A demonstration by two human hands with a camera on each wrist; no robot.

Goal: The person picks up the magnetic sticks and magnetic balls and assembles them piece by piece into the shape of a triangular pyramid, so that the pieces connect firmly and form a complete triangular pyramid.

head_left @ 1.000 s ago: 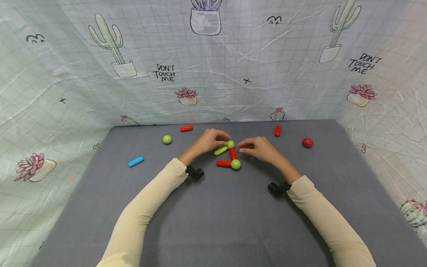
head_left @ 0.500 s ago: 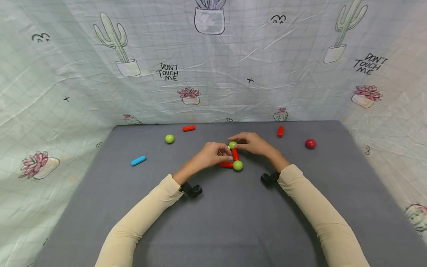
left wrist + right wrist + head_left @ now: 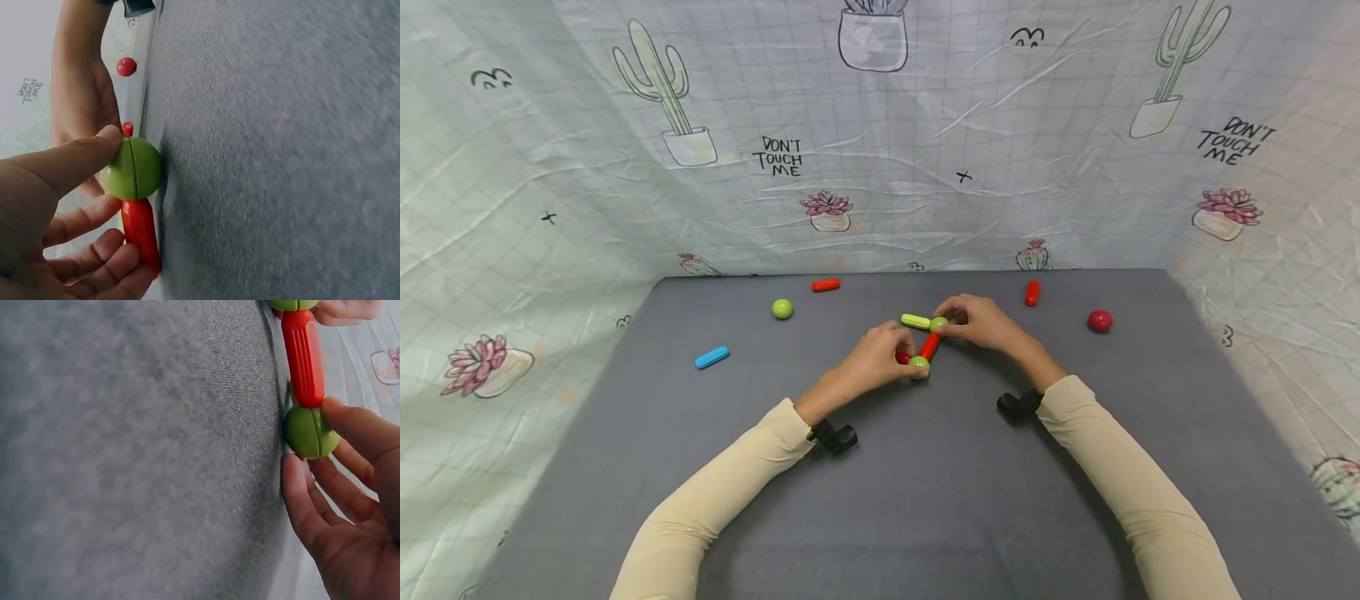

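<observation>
Grey cloth tbl (image 3: 880, 508) under yel-grn rod (image 3: 914, 321), wht cactus-print sheet (image 3: 895, 137) behind.

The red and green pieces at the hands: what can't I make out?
- Head view: most of the red stick left of the lower green ball, behind the left hand.
- Right wrist view: part of the lower green ball, cut off by the top edge.
- Right wrist view: part of the upper green ball, behind the right hand.
- Both wrist views: any fastening, hidden where pieces meet.
</observation>
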